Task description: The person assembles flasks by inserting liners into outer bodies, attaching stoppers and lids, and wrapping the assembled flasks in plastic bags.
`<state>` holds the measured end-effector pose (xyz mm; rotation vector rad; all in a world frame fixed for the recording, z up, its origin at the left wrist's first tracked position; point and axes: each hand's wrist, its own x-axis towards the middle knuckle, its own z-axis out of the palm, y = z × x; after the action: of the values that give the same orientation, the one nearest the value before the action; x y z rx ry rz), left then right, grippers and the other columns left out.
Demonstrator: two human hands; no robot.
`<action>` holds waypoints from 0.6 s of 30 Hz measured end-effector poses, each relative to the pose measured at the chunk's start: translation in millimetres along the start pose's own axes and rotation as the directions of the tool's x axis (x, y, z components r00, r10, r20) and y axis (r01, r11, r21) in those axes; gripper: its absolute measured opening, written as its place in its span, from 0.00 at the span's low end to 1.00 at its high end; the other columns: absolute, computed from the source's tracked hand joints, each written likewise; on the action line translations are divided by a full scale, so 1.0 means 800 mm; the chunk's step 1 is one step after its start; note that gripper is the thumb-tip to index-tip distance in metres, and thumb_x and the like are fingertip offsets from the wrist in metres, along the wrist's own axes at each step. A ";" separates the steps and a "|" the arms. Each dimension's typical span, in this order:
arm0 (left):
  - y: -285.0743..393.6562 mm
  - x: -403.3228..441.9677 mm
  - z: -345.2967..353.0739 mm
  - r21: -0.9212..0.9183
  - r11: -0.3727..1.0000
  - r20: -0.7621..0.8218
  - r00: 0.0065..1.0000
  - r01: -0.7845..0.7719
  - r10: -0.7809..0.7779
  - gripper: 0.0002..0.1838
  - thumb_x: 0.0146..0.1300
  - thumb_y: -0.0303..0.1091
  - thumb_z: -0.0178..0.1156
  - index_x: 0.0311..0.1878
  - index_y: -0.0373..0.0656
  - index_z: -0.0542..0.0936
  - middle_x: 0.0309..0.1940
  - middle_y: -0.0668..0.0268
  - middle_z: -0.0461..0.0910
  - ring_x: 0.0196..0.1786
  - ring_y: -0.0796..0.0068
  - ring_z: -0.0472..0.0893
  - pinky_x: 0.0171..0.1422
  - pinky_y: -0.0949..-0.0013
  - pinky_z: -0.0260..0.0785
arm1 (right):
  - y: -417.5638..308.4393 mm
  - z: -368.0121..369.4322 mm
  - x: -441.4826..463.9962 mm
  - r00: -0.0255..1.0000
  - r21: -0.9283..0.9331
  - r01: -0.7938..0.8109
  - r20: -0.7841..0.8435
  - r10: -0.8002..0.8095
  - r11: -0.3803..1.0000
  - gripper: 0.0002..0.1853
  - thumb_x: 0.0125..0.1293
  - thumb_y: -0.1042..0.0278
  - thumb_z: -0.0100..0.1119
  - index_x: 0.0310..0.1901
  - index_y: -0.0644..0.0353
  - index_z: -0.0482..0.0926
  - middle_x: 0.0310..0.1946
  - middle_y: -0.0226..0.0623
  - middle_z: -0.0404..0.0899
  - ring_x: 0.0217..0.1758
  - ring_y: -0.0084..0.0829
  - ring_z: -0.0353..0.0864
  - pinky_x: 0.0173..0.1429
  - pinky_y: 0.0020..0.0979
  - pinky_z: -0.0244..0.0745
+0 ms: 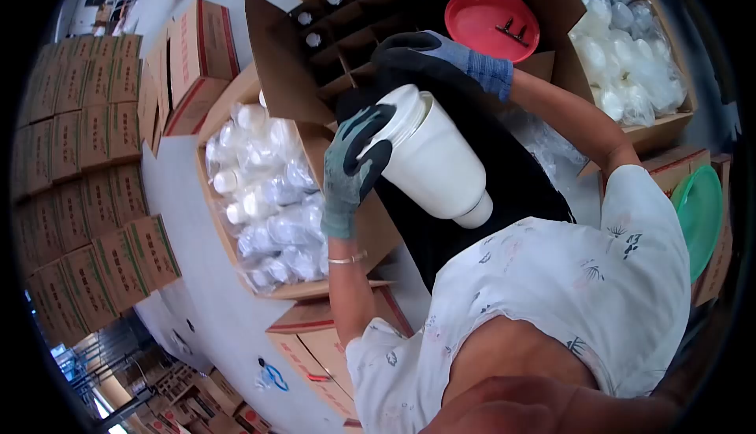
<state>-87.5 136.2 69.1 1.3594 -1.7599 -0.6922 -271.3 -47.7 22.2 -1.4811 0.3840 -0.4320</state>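
My left hand (356, 165), in a grey-green glove with dark fingertips, is closed around the wide end of a white plastic container (441, 162). The container lies tilted over my dark-clothed lap, its narrow neck pointing toward my body. A white ribbed rim or cap (403, 115) sits at the wide end, by my fingers. My right hand (433, 56), in a blue glove with black fingers, reaches out beside the divided carton, just beyond the container. Its fingers look stretched and apart, with nothing visible in them.
A divided carton (346, 40) holds several white-capped bottles. On its edge rests a red dish (480, 16) with small dark pieces. Cartons of bagged white containers stand left (268, 190) and right (626, 56). A green basin (698, 221) is beside me; stacked boxes (87, 135) stand far left.
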 end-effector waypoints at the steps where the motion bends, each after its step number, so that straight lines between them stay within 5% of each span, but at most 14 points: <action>1: 0.003 0.006 -0.001 -0.003 1.000 0.016 1.000 0.000 0.000 0.22 0.59 0.38 0.64 0.55 0.37 0.80 0.54 0.55 0.80 0.60 0.55 0.77 0.64 0.60 0.67 | -0.005 0.008 0.001 0.999 0.015 -0.015 0.045 0.015 1.000 0.21 0.70 0.62 0.57 0.62 0.62 0.73 0.57 0.42 0.76 0.58 0.30 0.77 0.61 0.26 0.75; 5: -0.016 0.022 0.004 -0.057 0.996 0.139 0.988 0.069 -0.061 0.21 0.56 0.34 0.67 0.53 0.38 0.80 0.50 0.55 0.80 0.55 0.52 0.78 0.64 0.59 0.67 | -0.028 0.036 0.004 0.982 -0.181 -0.057 0.169 0.088 0.982 0.26 0.70 0.62 0.56 0.66 0.61 0.67 0.61 0.47 0.72 0.63 0.34 0.74 0.66 0.31 0.72; 6: -0.021 0.018 0.008 0.008 1.000 0.097 0.995 0.024 -0.025 0.22 0.55 0.34 0.68 0.53 0.38 0.79 0.50 0.55 0.80 0.55 0.52 0.78 0.64 0.58 0.67 | 0.001 0.037 0.006 0.972 -0.445 0.203 0.198 -0.125 0.873 0.24 0.70 0.61 0.56 0.64 0.60 0.69 0.59 0.47 0.73 0.61 0.36 0.76 0.65 0.32 0.73; 8: -0.027 -0.001 0.018 0.145 0.988 0.026 0.999 -0.044 0.040 0.24 0.53 0.35 0.69 0.53 0.39 0.78 0.50 0.55 0.80 0.54 0.51 0.78 0.64 0.55 0.65 | 0.027 0.045 0.001 0.786 -0.766 0.563 0.379 -0.489 0.310 0.19 0.70 0.58 0.56 0.57 0.59 0.76 0.53 0.45 0.78 0.55 0.39 0.79 0.61 0.35 0.75; 9: -0.017 -0.006 0.020 0.215 0.973 0.014 0.996 -0.084 0.083 0.26 0.51 0.37 0.71 0.54 0.41 0.77 0.48 0.55 0.79 0.53 0.51 0.77 0.65 0.52 0.64 | 0.022 0.049 0.005 0.880 -0.666 0.473 0.324 -0.347 0.577 0.20 0.69 0.58 0.57 0.57 0.60 0.76 0.52 0.44 0.78 0.55 0.39 0.79 0.60 0.35 0.75; 11: 0.015 -0.009 0.023 0.105 0.985 0.031 0.990 0.136 -0.140 0.30 0.48 0.40 0.73 0.55 0.41 0.75 0.47 0.53 0.78 0.51 0.49 0.77 0.63 0.50 0.65 | 0.002 0.057 0.014 0.949 -0.352 0.118 0.316 -0.001 0.929 0.21 0.67 0.57 0.59 0.56 0.60 0.76 0.50 0.44 0.79 0.53 0.39 0.80 0.60 0.35 0.75; 13: 0.020 -0.016 0.032 0.267 0.964 -0.029 1.000 0.015 -0.007 0.34 0.46 0.43 0.74 0.56 0.41 0.74 0.48 0.52 0.76 0.52 0.48 0.76 0.63 0.50 0.65 | 0.023 0.049 0.025 0.895 -0.272 0.282 0.419 -0.151 0.920 0.22 0.65 0.56 0.60 0.55 0.61 0.77 0.48 0.43 0.80 0.52 0.36 0.80 0.60 0.35 0.75; 14: 0.029 -0.014 0.046 0.309 0.945 -0.046 0.994 0.112 -0.103 0.37 0.45 0.47 0.75 0.57 0.40 0.73 0.51 0.52 0.75 0.54 0.49 0.74 0.62 0.49 0.65 | 0.037 0.044 0.033 0.852 -0.204 0.377 0.459 -0.252 0.903 0.21 0.66 0.57 0.60 0.55 0.61 0.78 0.48 0.42 0.81 0.52 0.35 0.80 0.60 0.34 0.75; 15: 0.039 -0.007 0.053 0.377 0.926 -0.106 0.994 0.015 0.027 0.32 0.46 0.41 0.76 0.52 0.36 0.74 0.43 0.50 0.77 0.48 0.47 0.76 0.54 0.54 0.70 | 0.052 0.037 0.040 0.798 -0.133 0.464 0.492 -0.348 0.876 0.21 0.66 0.57 0.60 0.54 0.62 0.78 0.48 0.42 0.81 0.53 0.34 0.80 0.61 0.34 0.75; 16: 0.040 -0.006 0.054 0.379 0.924 -0.082 0.996 0.056 -0.026 0.34 0.46 0.44 0.75 0.55 0.37 0.74 0.47 0.51 0.76 0.52 0.49 0.76 0.60 0.52 0.67 | 0.057 0.032 0.044 0.855 -0.141 0.240 0.498 -0.141 0.960 0.20 0.67 0.57 0.59 0.55 0.61 0.78 0.48 0.42 0.81 0.53 0.32 0.79 0.62 0.32 0.73; 18: 0.021 -0.007 0.057 0.267 0.959 -0.098 0.993 0.095 -0.072 0.33 0.49 0.42 0.73 0.56 0.38 0.74 0.52 0.51 0.76 0.57 0.51 0.75 0.67 0.52 0.63 | 0.057 0.025 0.037 0.857 -0.036 0.222 0.484 -0.177 0.974 0.23 0.66 0.56 0.59 0.57 0.62 0.77 0.51 0.42 0.80 0.55 0.32 0.78 0.62 0.32 0.72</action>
<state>-133.8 144.4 56.6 1.6311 -1.7833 -0.4388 -233.5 -43.8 -22.0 -1.6640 -0.1507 -0.1977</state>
